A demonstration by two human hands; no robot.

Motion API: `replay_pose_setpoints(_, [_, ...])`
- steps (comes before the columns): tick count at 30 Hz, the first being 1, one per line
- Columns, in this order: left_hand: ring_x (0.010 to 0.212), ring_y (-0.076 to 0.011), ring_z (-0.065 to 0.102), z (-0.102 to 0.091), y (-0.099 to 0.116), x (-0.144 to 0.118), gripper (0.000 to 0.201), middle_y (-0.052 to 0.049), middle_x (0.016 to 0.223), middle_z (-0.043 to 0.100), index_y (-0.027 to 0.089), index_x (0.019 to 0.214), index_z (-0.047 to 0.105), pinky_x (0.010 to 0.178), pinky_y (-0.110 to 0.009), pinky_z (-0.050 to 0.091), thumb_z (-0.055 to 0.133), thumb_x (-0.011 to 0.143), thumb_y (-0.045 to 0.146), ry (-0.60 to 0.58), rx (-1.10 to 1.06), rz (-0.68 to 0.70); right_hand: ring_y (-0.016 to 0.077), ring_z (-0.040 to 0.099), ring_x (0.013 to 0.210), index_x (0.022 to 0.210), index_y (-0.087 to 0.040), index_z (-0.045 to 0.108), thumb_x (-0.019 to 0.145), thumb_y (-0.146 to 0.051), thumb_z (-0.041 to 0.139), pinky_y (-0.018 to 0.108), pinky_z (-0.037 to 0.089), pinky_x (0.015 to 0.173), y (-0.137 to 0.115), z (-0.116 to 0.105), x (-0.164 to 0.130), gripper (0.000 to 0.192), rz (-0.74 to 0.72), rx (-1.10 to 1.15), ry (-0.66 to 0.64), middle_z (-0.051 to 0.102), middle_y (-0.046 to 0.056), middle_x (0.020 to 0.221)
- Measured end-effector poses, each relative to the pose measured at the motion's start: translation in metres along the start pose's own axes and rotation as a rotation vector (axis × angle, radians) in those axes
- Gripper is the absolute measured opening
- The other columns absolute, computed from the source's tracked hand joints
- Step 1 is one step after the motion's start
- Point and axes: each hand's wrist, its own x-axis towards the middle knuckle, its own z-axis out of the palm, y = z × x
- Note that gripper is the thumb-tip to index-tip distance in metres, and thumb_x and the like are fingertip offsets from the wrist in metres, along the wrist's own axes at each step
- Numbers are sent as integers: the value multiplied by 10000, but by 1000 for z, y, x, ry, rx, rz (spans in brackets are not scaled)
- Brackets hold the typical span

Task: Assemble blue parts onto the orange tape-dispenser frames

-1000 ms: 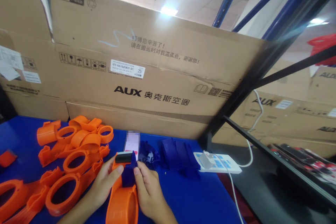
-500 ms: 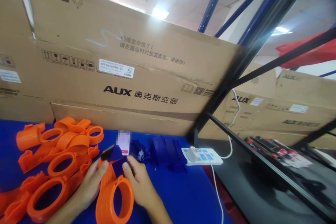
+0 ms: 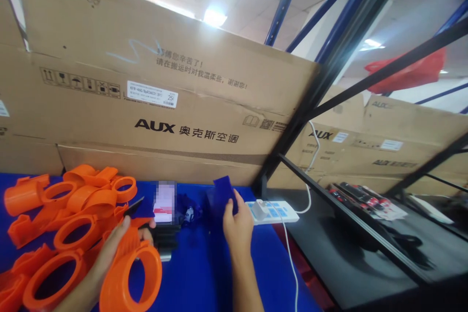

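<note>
My left hand (image 3: 112, 249) is closed around an orange plastic ring piece (image 3: 156, 273) with a ribbed, curved side. From the top of that grip sticks out a thin dark flat strip (image 3: 134, 205), with a bit of blue material (image 3: 148, 209) beside it. To the right, my right hand (image 3: 238, 217) pinches a flat dark-blue piece (image 3: 224, 190) between thumb and fingers, lifted at a tilt over other blue pieces (image 3: 214, 207). A phone (image 3: 164, 209) with a blurred-out screen stands between the hands, with black items (image 3: 166, 236) in front of it.
Several loose orange ring pieces (image 3: 78, 231) lie heaped on the blue tabletop (image 3: 193, 282) at left. A white power strip (image 3: 280, 211) with a cable sits right of my right hand. Large cardboard boxes (image 3: 204, 156) form the back; a dark rack post (image 3: 292, 131) slants upward.
My right hand has left the orange ring piece, moved right to the blue pieces and taken hold of one. My left hand keeps the ring piece, slightly lower left. The view has shifted right.
</note>
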Motion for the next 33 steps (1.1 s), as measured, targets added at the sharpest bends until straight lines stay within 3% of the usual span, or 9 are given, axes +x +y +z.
replay_pose_setpoints(2, [536, -192, 630, -1, -4, 1, 540, -72, 659, 683, 144, 962, 700, 560, -303, 514, 601, 881, 669, -32, -48, -55, 365, 648, 1069, 1326, -58, 665, 977, -327, 457, 500, 478, 953, 19, -7, 10, 487, 31, -189, 51, 728, 238, 1126])
replay_pose_setpoints(6, [523, -183, 627, -6, -11, 4, 499, -62, 655, 675, 143, 925, 700, 543, -293, 507, 621, 889, 635, -46, -40, -97, 388, 630, 1000, 1270, -27, 699, 933, -273, 468, 506, 442, 896, 34, -8, 14, 477, 65, -276, 65, 729, 260, 1037])
replay_pose_setpoints(10, [521, -207, 649, -12, -12, 5, 464, -83, 618, 696, 124, 934, 717, 531, -295, 511, 669, 882, 583, -41, 108, -64, 410, 566, 1122, 1274, -67, 690, 934, -312, 478, 550, 392, 946, 28, -3, 12, 470, 76, -305, 113, 663, 258, 1212])
replay_pose_setpoints(14, [486, -182, 637, -7, -10, 3, 435, -73, 556, 682, 111, 868, 724, 492, -249, 483, 693, 886, 545, -30, 210, 4, 358, 550, 1173, 1185, -131, 710, 983, -343, 469, 549, 383, 1017, 4, -1, 6, 379, -88, -136, 165, 642, 201, 1236])
replay_pose_setpoints(17, [490, -166, 642, 1, -10, 0, 376, -75, 642, 732, 127, 957, 706, 494, -237, 477, 738, 872, 493, 20, 245, 76, 292, 607, 1073, 1128, -194, 717, 1004, -339, 509, 479, 450, 976, -22, 5, -9, 282, -238, 121, 55, 697, 127, 1093])
replay_pose_setpoints(19, [488, -164, 645, 4, -11, -1, 393, -80, 730, 769, 158, 1092, 662, 487, -240, 467, 746, 873, 474, 46, 274, 101, 253, 639, 1001, 1134, -225, 712, 1013, -315, 527, 420, 493, 912, -40, 12, -24, 238, -313, 316, -129, 718, 87, 1018])
replay_pose_setpoints(22, [473, -170, 635, 1, -14, 1, 442, -43, 651, 742, 180, 1197, 580, 479, -240, 446, 704, 907, 490, 29, 360, 109, 221, 656, 901, 1195, -245, 686, 994, -310, 569, 379, 520, 840, -61, 21, -46, 242, -430, 509, -411, 731, 52, 965])
replay_pose_setpoints(24, [471, -169, 629, -3, -16, 4, 445, -12, 577, 703, 180, 1219, 541, 488, -238, 443, 667, 934, 497, 14, 429, 128, 225, 655, 890, 1207, -241, 672, 955, -334, 625, 381, 520, 829, -69, 26, -55, 273, -493, 525, -497, 737, 48, 963])
replay_pose_setpoints(33, [567, -170, 677, 4, -17, 7, 401, -1, 700, 704, 190, 1215, 531, 515, -242, 473, 672, 941, 448, -20, 586, 217, 182, 547, 656, 773, -210, 586, 905, -268, 607, 324, 438, 672, -70, 39, -68, 146, -621, 243, -426, 629, 28, 715])
